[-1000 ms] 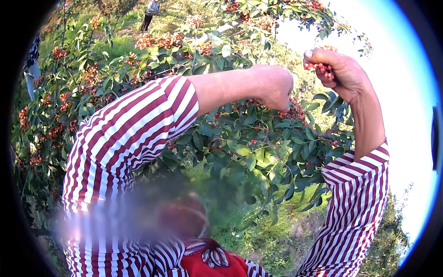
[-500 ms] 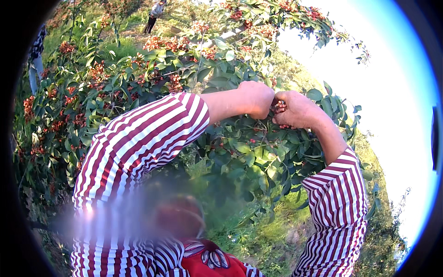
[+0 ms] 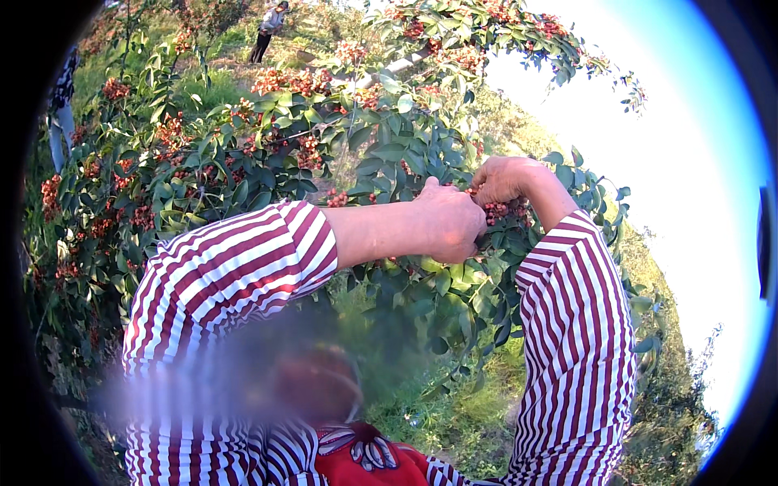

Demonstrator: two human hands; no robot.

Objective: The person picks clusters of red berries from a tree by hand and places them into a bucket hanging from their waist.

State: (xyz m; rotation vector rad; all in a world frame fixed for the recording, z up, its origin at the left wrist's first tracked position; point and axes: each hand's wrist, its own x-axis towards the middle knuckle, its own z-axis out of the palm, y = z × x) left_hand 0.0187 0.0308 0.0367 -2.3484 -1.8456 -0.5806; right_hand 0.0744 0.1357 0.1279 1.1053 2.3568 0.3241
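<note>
My left hand is closed in among the leaves of a shrub, its thumb side up and most of its fingertips hidden behind the hand. Just above and to its right, my right hand bends downward with its fingers pinched at some small red berries near my left hand. A cluster of red berries hangs directly under my right palm, right of my left knuckles. What my left fingers hold cannot be made out.
Branches with more berry clusters spread to the left and above. Green leaves hang below my hands. One person stands far off at the top; another is partly visible at the left edge. A blurred dark red shape covers the lower middle.
My left hand has dropped lower, while my right hand has risen slightly above it and turned its fingers down. The berry cluster under my right hand has come into fuller view.
</note>
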